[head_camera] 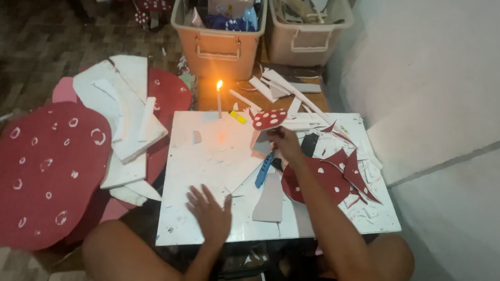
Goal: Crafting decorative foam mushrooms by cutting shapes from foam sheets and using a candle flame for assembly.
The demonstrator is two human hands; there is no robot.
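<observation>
Presently the right hand (286,142) is gripping a small red mushroom cutout (269,119), holding it raised near the lit candle (219,100). The left hand (211,211) is resting flat, fingers spread, likely steadying the white bench (206,158).

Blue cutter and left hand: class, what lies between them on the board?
In the head view, only bare white board separates the blue cutter from the left hand.

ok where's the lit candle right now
In the head view, the lit candle stands upright at the far edge of the white board, left of the small red spotted mushroom cap that the right hand holds up.
</observation>
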